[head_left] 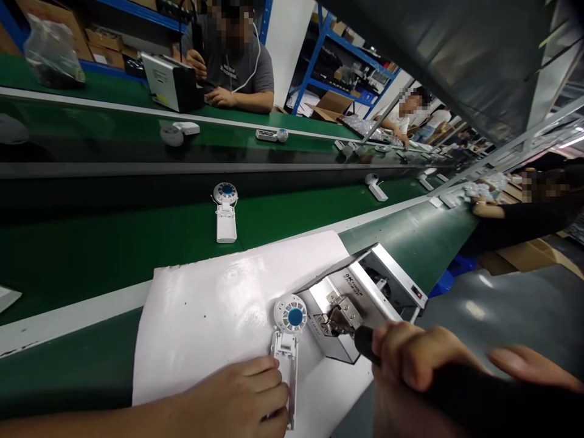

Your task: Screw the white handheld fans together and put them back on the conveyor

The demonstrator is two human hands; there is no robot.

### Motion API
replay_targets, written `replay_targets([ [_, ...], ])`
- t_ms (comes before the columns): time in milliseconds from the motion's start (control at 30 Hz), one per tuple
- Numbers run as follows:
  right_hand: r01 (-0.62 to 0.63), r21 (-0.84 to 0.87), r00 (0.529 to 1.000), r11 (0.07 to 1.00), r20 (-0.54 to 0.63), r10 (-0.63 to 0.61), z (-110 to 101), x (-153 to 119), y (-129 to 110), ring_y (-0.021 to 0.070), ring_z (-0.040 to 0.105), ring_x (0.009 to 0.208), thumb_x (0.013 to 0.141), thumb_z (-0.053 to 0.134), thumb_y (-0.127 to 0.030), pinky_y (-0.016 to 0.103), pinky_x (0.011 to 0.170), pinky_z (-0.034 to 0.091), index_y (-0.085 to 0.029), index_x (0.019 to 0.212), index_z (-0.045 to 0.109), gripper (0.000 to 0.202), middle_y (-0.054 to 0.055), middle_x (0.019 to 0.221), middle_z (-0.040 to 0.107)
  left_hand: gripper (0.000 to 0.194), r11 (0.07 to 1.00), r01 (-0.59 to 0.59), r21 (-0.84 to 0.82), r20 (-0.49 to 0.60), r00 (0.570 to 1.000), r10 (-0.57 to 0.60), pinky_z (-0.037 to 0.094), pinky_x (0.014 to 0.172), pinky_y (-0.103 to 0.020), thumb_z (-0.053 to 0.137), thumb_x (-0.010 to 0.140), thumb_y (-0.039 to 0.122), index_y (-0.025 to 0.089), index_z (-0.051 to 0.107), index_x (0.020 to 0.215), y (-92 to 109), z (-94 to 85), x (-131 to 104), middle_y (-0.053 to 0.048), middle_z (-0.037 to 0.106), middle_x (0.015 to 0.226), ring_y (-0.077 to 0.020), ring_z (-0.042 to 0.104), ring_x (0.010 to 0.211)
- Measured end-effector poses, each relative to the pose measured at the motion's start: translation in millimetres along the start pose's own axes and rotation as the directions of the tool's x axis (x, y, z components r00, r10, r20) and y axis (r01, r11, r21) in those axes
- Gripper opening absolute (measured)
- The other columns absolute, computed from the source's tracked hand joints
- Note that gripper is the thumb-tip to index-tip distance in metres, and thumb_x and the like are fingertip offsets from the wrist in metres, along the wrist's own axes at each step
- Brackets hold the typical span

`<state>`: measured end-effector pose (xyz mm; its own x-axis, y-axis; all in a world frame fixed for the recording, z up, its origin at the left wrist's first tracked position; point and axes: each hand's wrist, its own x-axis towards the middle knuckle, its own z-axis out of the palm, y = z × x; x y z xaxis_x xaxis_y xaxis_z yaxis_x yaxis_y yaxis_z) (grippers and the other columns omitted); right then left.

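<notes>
Both hands work at the bottom of the frame: the left hand (237,398) is closed on the white handle of a small handheld fan (287,340), pinning it flat on a white sheet (219,304), and the right hand (410,359) is wrapped tight around a black electric screwdriver (365,342), its tip at the metal screw feeder box (365,292) just right of the fan's round head. By my reading the driver is at the feeder rather than on the fan, so the fastening looks not yet done on this unit, though whether any screw is already in I cannot tell. Near the middle of the frame another white fan (225,213) lies on the green conveyor belt (91,249), with more pieces farther along toward the upper right. A seated co-worker (232,67) is at upper left behind a white machine (171,82), and another person's dark sleeve (524,222) reaches in at right. Nothing lies between driver and fan.
</notes>
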<state>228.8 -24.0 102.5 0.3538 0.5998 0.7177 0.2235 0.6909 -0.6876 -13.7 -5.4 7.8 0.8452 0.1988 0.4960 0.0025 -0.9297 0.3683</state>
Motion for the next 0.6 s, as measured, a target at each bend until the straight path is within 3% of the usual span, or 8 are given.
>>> replay_targets([
  [100, -0.043, -0.071, 0.996, 0.997, -0.083, 0.037, 39.2, 10.8, 11.8, 0.0134, 0.047, 0.04, 0.098, 0.049, -0.083, 0.031, 0.043, 0.045, -0.027, 0.114, 0.059, 0.059, -0.01, 0.06, 0.058, 0.012, 1.0, -0.012, 0.018, 0.018, 1.0, 0.012, 0.054, 0.105, -0.037, 0.062, 0.112, 0.022, 0.016, 0.073, 0.112, -1.8, -4.1, 0.8, -0.007, 0.075, 0.105, -0.0215, 0.068, 0.096],
  [233, -0.111, -0.137, 0.982, 0.984, -0.167, 0.088, 48.8, 13.6, 16.1, 0.0135, 0.042, 0.038, 0.097, 0.045, -0.087, 0.03, 0.04, 0.04, -0.027, 0.11, 0.057, 0.063, -0.011, 0.054, 0.053, 0.015, 1.0, -0.021, 0.004, 0.032, 0.999, 0.021, 0.054, 0.102, -0.036, 0.061, 0.113, 0.026, 0.017, 0.074, 0.11, -4.6, -7.5, 2.0, -0.006, 0.074, 0.103, -0.0208, 0.065, 0.091],
  [367, -0.211, 0.04, 0.977, 0.977, 0.0, 0.211, 46.6, -2.0, 10.7, 0.0131, 0.044, 0.04, 0.097, 0.047, -0.087, 0.032, 0.044, 0.044, -0.031, 0.12, 0.059, 0.062, -0.011, 0.058, 0.056, 0.01, 0.999, -0.031, 0.027, 0.045, 0.999, 0.029, 0.055, 0.097, -0.037, 0.071, 0.109, 0.027, 0.017, 0.074, 0.107, -5.6, -4.7, 1.1, -0.004, 0.072, 0.1, -0.021, 0.063, 0.089],
  [467, -0.336, 0.169, 0.938, 0.926, 0.143, 0.314, 55.4, -15.5, 7.6, 0.0152, 0.048, 0.04, 0.103, 0.054, -0.074, 0.034, 0.046, 0.048, -0.035, 0.126, 0.062, 0.045, -0.009, 0.058, 0.06, 0.011, 0.999, -0.038, 0.018, 0.061, 0.997, 0.036, 0.054, 0.096, -0.037, 0.07, 0.109, 0.026, 0.017, 0.073, 0.102, -5.8, -1.8, 0.2, -0.004, 0.072, 0.1, -0.0209, 0.062, 0.09],
  [533, -0.355, 0.201, 0.932, 0.913, 0.154, 0.328, 65.2, -20.5, 8.2, 0.0166, 0.051, 0.041, 0.099, 0.064, -0.072, 0.035, 0.045, 0.048, -0.035, 0.124, 0.065, 0.045, -0.008, 0.058, 0.062, 0.011, 0.999, -0.041, 0.008, 0.075, 0.996, 0.04, 0.053, 0.096, -0.037, 0.068, 0.109, 0.024, 0.017, 0.073, 0.101, -6.4, -0.6, -0.1, -0.004, 0.071, 0.1, -0.0208, 0.062, 0.09],
  [600, -0.341, 0.217, 0.939, 0.915, 0.13, 0.32, 75.0, -23.0, 11.8, 0.0159, 0.051, 0.04, 0.092, 0.065, -0.083, 0.033, 0.043, 0.047, -0.033, 0.121, 0.068, 0.058, -0.008, 0.058, 0.062, 0.01, 0.999, -0.042, 0.004, 0.077, 0.996, 0.042, 0.052, 0.099, -0.038, 0.068, 0.109, 0.023, 0.017, 0.073, 0.102, -7.4, -0.2, -0.2, -0.004, 0.071, 0.1, -0.0209, 0.062, 0.091],
])
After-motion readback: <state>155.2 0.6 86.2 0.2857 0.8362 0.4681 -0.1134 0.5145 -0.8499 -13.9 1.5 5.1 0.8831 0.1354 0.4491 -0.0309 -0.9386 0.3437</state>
